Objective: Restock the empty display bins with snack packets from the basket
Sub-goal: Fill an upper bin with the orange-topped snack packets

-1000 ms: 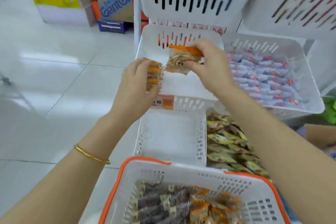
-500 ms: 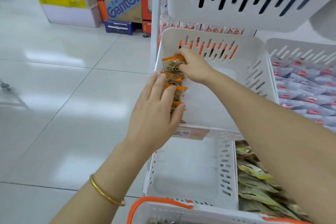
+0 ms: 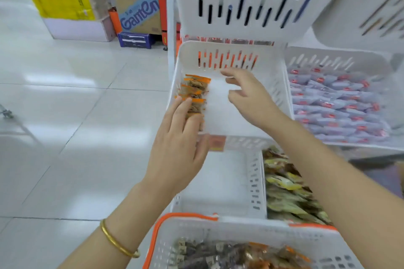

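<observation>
- Head view is showing the orange snack packets (image 3: pixel 195 94) lying inside the middle display bin (image 3: pixel 229 47), tucked against its left wall.
- Their row is running lengthwise from the bin's front lip towards its slotted back wall, with the packets overlapping one another.
- The left hand (image 3: pixel 181 137) is the nearer one. It is resting on the front end of the row with fingers straight and close together, pressing rather than gripping.
- The right hand (image 3: pixel 251 98) is hovering over the bin's bare white floor, right of the row and apart from it. Its fingers are loosely curled and grasping nothing.
- The bin's floor right of the row is lying bare, so the next packets are probably going there, along the same axis.
- The orange-rimmed basket (image 3: pixel 218 231) is sitting in front of and below the bin, closest to the person, and is holding more packets. The free right hand is looking better placed to reach back for them.
- A lower bin (image 3: pixel 218 181) directly beneath the middle bin is also standing unfilled.
</observation>
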The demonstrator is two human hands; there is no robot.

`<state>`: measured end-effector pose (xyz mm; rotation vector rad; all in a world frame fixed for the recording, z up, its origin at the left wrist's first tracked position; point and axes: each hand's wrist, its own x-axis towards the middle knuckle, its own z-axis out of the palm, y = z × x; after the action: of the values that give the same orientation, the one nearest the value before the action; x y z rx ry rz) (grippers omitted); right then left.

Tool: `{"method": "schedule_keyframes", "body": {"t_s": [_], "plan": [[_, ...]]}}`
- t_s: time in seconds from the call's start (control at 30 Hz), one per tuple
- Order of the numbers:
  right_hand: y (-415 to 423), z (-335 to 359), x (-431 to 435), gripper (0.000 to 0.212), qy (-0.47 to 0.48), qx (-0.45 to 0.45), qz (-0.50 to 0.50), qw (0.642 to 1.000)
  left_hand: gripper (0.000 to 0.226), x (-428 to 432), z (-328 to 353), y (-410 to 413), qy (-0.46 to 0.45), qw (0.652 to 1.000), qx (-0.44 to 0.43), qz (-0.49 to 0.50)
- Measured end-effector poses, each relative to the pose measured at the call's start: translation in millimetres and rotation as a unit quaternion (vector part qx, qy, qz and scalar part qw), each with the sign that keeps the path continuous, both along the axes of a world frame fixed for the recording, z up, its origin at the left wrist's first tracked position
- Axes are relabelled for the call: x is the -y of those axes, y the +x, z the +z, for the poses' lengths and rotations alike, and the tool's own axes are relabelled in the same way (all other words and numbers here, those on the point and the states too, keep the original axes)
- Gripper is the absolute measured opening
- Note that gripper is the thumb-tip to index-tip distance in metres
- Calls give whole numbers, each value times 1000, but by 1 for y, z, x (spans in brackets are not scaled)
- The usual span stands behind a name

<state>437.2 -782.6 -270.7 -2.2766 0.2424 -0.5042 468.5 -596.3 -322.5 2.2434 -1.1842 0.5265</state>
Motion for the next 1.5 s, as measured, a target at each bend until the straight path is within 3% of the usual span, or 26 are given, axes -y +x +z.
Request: {"method": "schedule_keyframes", "body": {"t_s": [0.07, 0.13, 0.23, 0.37, 0.5, 0.83, 1.07, 1.2, 1.3, 1.37, 1.4, 1.5], "plan": [[-75, -3, -15, 50, 52, 61, -3, 997, 32, -3, -5, -39, 6, 999, -5, -52], [-154, -23, -25, 50, 91, 65, -22, 993, 36, -3, -18, -83, 60, 992, -40, -104], [-257, -86, -25, 49, 174, -17, -130, 976, 38, -1, -49, -143, 160, 970, -88, -163], [-329, -188, -21, 32, 173, -180, -277, 928, 28, 5, -81, -192, 238, 949, -112, -174], [-335, -269, -29, 37, 103, -337, -273, 895, 31, 4, -92, -208, 253, 945, -158, -136], [-304, -346, 14, 68, 11, -404, -287, 868, 29, 26, -109, -206, 257, 934, -201, -148], [-309, -351, 17, 49, -83, -447, -225, 862, 29, 40, -122, -204, 270, 921, -231, -158], [-313, -340, 9, 14, -106, -402, -214, 884, 31, 37, -123, -208, 273, 916, -243, -163], [-309, -309, 2, 15, -33, -318, -202, 926, 35, 36, -118, -209, 277, 906, -294, -127], [-299, -274, -6, 17, 32, -238, -188, 952, 40, 38, -111, -207, 276, 879, -385, -59], [-293, -254, -11, 18, 59, -201, -177, 962, 45, 39, -106, -205, 265, 849, -458, -15], [-283, -189, -33, 20, 98, -121, -112, 981, 55, 35, -93, -197, 126, 680, -719, 68]]}}
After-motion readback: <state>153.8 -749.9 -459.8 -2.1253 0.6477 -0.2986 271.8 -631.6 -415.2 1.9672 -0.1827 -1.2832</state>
